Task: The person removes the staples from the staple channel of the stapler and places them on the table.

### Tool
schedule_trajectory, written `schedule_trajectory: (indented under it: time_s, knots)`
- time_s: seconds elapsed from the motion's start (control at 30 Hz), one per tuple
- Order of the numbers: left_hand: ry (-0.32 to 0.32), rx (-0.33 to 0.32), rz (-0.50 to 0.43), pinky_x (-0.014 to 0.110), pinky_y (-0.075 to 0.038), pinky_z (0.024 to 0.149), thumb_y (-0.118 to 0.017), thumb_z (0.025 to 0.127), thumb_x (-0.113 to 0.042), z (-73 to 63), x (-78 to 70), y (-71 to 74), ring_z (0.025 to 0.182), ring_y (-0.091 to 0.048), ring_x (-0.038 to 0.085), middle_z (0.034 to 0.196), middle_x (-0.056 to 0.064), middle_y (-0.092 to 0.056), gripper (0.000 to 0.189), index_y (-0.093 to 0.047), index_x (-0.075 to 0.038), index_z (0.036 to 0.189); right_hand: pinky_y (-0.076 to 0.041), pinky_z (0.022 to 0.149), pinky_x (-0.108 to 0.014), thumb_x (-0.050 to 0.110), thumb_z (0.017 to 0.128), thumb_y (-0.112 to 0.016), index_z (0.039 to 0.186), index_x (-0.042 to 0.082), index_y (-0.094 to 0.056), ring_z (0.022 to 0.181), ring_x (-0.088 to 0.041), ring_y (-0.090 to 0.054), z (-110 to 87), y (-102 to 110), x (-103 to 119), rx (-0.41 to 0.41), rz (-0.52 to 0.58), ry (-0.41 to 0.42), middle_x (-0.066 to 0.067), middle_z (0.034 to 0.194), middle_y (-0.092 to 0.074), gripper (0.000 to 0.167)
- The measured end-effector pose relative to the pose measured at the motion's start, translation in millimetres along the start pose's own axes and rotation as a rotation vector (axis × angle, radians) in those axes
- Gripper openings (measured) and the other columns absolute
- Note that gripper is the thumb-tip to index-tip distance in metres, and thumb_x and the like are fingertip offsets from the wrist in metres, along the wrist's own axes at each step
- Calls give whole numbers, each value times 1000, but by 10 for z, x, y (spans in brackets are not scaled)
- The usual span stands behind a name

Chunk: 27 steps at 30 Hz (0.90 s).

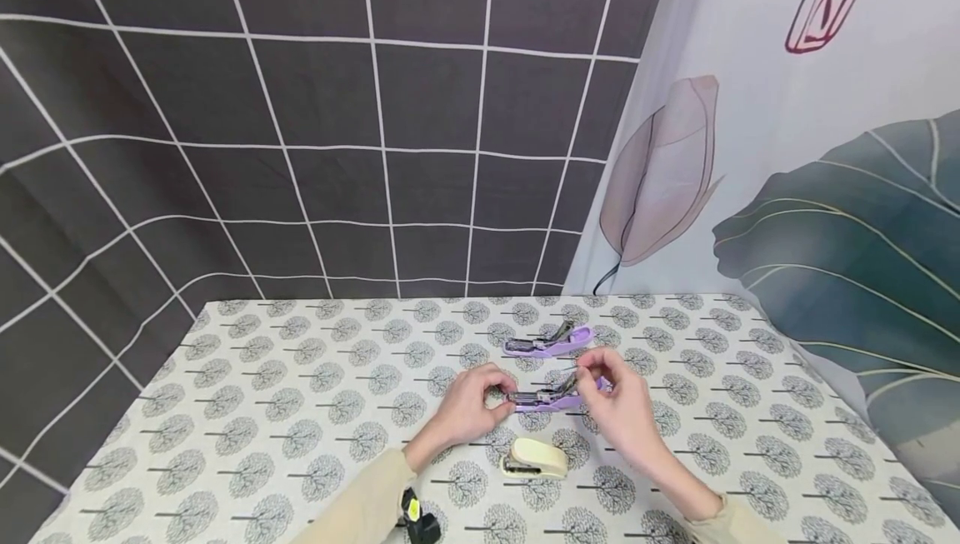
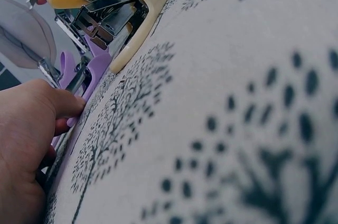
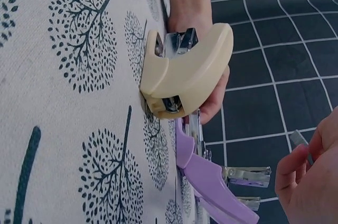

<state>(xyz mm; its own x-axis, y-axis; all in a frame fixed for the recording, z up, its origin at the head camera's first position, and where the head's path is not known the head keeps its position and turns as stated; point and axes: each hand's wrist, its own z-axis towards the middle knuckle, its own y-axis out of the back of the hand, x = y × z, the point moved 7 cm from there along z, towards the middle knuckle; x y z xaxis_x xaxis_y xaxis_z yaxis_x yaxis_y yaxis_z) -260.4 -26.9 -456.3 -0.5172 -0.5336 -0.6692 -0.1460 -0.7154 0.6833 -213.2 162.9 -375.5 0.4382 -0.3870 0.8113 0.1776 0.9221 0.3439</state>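
Note:
My left hand [image 1: 468,404] grips the front end of the nearer purple stapler [image 1: 570,402], which lies on the cloth with its metal parts exposed and raised at the back. Thumb and fingers of my right hand [image 1: 621,404] pinch a small grey metal piece, like a short strip of staples [image 3: 299,139], just above that stapler's rear. A cream stapler [image 1: 542,459] rests on the cloth on the near side of both hands. In the left wrist view the cream stapler [image 2: 150,2] partly covers the purple one.
A second purple stapler [image 1: 581,337], its metal parts also exposed, lies behind the first. Tree-patterned cloth [image 1: 337,377] covers the table. Behind it hang a dark curtain with white grid lines [image 1: 427,102] and a pale leaf-print curtain [image 1: 750,136].

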Motion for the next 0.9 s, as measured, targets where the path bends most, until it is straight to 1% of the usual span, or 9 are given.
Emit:
schedule_trajectory:
  time_s: [0.1, 0.23, 0.4, 0.43, 0.5, 0.57, 0.67, 0.8, 0.9]
  knots:
    - [-4, -5, -2, 36, -47, 89, -79, 82, -11, -6, -1, 4, 95, -60, 10, 99, -11, -67, 19, -73, -15, 99, -47, 52, -20, -16, 84, -60, 96, -3, -63, 74, -11, -56, 5, 30, -20, -16, -5, 5, -8, 85, -62, 17]
    - [-8, -7, -4, 36, -48, 90, -79, 81, -10, -11, -1, 1, 95, -61, 11, 99, -10, -67, 19, -73, -15, 98, -52, 62, -20, -16, 85, -60, 98, 0, -65, 78, -13, -60, -8, 55, -43, -22, 9, 1, -9, 89, -64, 22]
    - [2, -6, -11, 37, -47, 90, -79, 81, -10, -10, 6, -5, 95, -61, 10, 99, -11, -67, 19, -73, -15, 98, -53, 65, -21, -17, 86, -59, 98, 2, -67, 79, -18, -63, -27, 96, -81, -28, 5, -3, -9, 91, -67, 23]
    - [5, -6, -12, 36, -47, 89, -79, 81, -10, -9, 7, -4, 94, -60, 10, 99, -11, -67, 19, -73, -16, 98, -52, 64, -20, -16, 86, -59, 98, 1, -67, 78, -17, -63, -28, 106, -91, -29, -1, 0, -9, 91, -67, 22]
    - [7, -7, -14, 36, -47, 88, -80, 81, -10, -9, 6, -3, 93, -60, 10, 99, -11, -66, 19, -73, -16, 97, -49, 54, -19, -16, 88, -58, 99, 0, -67, 72, -17, -62, -33, 126, -113, -27, 8, -8, -11, 89, -67, 21]
    - [8, -7, -14, 36, -46, 88, -80, 81, -11, -8, 3, -1, 92, -59, 9, 99, -12, -66, 19, -73, -16, 97, -46, 47, -19, -14, 89, -58, 101, -3, -67, 68, -15, -60, -34, 145, -128, -24, 16, -15, -14, 89, -67, 19]
    - [7, -9, -10, 37, -46, 88, -80, 81, -11, -9, -4, 3, 92, -59, 9, 99, -12, -66, 19, -73, -16, 97, -39, 36, -21, -12, 92, -56, 103, -4, -66, 53, -18, -53, -44, 174, -155, -12, 44, -44, -18, 89, -66, 17]
    - [3, -10, 0, 37, -46, 89, -80, 81, -11, -10, -12, 6, 92, -59, 9, 98, -12, -66, 19, -73, -16, 97, -38, 35, -22, -8, 94, -57, 106, -5, -65, 44, -22, -48, -59, 224, -198, -9, 38, -85, -19, 89, -66, 15]
    - [2, -12, 3, 37, -45, 89, -80, 81, -11, -11, -13, 7, 90, -58, 8, 98, -12, -66, 19, -73, -17, 97, -41, 37, -23, -7, 95, -57, 108, -6, -65, 44, -22, -49, -73, 265, -228, -10, 19, -114, -19, 84, -64, 15]
